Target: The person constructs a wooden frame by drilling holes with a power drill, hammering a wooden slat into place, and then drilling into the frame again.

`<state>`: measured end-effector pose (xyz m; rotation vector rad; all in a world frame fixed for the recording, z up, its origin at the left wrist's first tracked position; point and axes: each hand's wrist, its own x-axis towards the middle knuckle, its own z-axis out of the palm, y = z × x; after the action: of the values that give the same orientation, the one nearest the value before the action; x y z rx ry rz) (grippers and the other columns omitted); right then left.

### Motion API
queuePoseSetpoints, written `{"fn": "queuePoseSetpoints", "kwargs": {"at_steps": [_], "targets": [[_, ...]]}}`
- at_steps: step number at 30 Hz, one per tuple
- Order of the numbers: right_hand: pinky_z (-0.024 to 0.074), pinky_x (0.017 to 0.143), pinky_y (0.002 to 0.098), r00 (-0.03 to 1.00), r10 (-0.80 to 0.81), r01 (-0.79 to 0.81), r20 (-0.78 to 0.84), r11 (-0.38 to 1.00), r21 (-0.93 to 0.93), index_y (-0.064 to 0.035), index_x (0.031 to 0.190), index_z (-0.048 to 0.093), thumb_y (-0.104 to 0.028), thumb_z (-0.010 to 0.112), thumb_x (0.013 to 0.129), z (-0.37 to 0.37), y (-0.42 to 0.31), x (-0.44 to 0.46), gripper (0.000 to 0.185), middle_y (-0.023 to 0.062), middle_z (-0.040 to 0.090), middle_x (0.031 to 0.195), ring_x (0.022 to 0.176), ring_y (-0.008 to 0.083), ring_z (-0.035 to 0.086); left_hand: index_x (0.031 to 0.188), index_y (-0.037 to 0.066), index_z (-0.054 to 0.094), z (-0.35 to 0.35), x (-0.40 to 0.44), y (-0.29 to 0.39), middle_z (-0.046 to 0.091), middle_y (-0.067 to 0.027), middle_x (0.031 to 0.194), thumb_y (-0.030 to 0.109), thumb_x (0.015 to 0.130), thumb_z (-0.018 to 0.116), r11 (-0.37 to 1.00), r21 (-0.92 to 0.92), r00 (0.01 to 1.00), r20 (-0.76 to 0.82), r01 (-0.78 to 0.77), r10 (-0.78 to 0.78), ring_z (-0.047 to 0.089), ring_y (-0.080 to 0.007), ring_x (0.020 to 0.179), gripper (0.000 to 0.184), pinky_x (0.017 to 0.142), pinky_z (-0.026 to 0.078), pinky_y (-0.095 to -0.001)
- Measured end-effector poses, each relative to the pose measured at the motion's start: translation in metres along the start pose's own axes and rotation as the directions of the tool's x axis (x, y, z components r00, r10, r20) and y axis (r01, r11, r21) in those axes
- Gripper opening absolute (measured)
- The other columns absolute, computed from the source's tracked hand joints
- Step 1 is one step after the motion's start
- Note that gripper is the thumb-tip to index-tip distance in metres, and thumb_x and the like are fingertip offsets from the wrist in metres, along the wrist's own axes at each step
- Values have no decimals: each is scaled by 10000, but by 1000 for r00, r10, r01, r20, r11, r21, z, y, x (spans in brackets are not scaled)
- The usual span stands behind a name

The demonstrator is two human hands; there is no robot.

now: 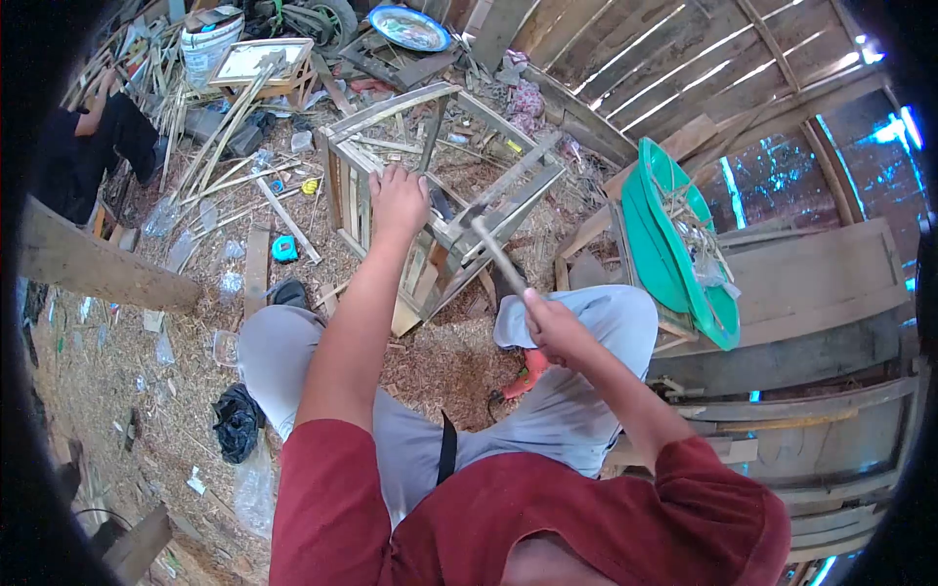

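Observation:
In front of my knees a wooden frame (347, 186), built of slats like a small stool or stand, rests tilted on the sawdust-covered ground. My left hand (399, 200) is closed over its near upper part, fingers bent round the wood. A dark narrow strip (434, 135) rises just beyond those fingers; I cannot tell its kind. My right hand (555, 327) grips the handle of a hammer (500, 256), whose head lies close to the frame's near corner. Beneath my right forearm, an orange-red power tool (528, 375) is on the ground beside my leg.
A teal tape measure (284, 248) lies left of the frame among thin wood strips (223, 137). Green basins (674, 254) holding scraps stand at the right. A wooden post (107, 259) juts in at left, near a seated person (93, 146). A black bag (237, 422) lies lower left.

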<state>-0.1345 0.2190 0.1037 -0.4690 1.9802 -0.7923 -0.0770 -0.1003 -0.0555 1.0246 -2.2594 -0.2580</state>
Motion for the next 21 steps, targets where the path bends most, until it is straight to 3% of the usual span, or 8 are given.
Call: {"fn": "queuePoseSetpoints", "kwargs": {"at_steps": [3, 6, 7, 9, 14, 15, 17, 21], "targets": [[252, 375, 291, 1000, -21, 19, 2, 950, 312, -164, 697, 445, -621, 404, 1099, -9, -34, -25, 610, -46, 370, 532, 391, 95, 334, 1100, 89, 754, -5, 0, 1, 713, -110, 1242, 305, 1037, 523, 1000, 15, 1000, 30, -8, 8, 556, -299, 1354, 322, 1179, 305, -595], [227, 357, 277, 945, -270, 326, -186, 838, 438, -162, 702, 441, -615, 398, 1103, -4, -62, -38, 607, -43, 371, 533, 373, 91, 325, 1135, 92, 750, -7, 1, 3, 713, -113, 1258, 310, 1041, 517, 1000, 21, 998, 63, 10, -11, 543, -299, 1378, 332, 1193, 298, -598], [290, 411, 300, 918, -313, 389, -243, 827, 405, -153, 710, 453, -597, 381, 1116, -2, -57, -33, 605, -34, 405, 557, 428, 106, 344, 1141, 93, 748, -8, 2, 4, 711, -113, 1260, 312, 1043, 517, 1000, 22, 997, 72, 11, -13, 541, -299, 1381, 333, 1196, 298, -600], [334, 474, 318, 804, -525, 526, -280, 847, -79, -146, 707, 462, -590, 366, 1121, 8, 13, 21, 614, -21, 428, 577, 484, 118, 369, 1155, 94, 745, -9, 1, 4, 707, -113, 1265, 315, 1046, 515, 999, 24, 996, 88, 21, -23, 537, -297, 1389, 337, 1203, 298, -604], [383, 572, 337, 1000, 12, -11, 20, 1000, -20, -144, 692, 472, -585, 363, 1123, 3, 6, 11, 626, -15, 457, 603, 571, 132, 414, 1109, 76, 756, -6, 4, 1, 694, -127, 1257, 308, 1043, 522, 1000, -16, 999, 33, 25, -24, 537, -307, 1363, 336, 1212, 293, -611], [375, 545, 328, 998, -27, 24, -54, 998, -65, -146, 688, 470, -585, 369, 1123, -1, 3, 11, 626, -19, 451, 597, 549, 127, 413, 1090, 67, 762, -3, 0, 1, 692, -136, 1246, 302, 1039, 524, 999, -41, 1000, 16, 25, -25, 539, -313, 1348, 338, 1215, 287, -614], [315, 433, 291, 1000, -7, 5, 8, 960, 281, -148, 695, 478, -578, 387, 1122, -7, -40, -22, 612, -26, 428, 570, 453, 103, 389, 1094, 68, 760, -8, -2, 4, 690, -141, 1250, 301, 1040, 524, 999, -41, 998, 53, 21, -19, 536, -313, 1357, 336, 1214, 289, -614], [250, 343, 305, 887, -364, 442, -284, 847, 295, -113, 796, 429, -625, 365, 1106, 5, -47, -21, 602, -12, 378, 555, 377, 98, 329, 1096, 66, 757, -10, 1, 4, 688, -147, 1262, 300, 1045, 520, 999, -34, 998, 65, 11, -9, 528, -315, 1371, 337, 1215, 290, -617]]}}
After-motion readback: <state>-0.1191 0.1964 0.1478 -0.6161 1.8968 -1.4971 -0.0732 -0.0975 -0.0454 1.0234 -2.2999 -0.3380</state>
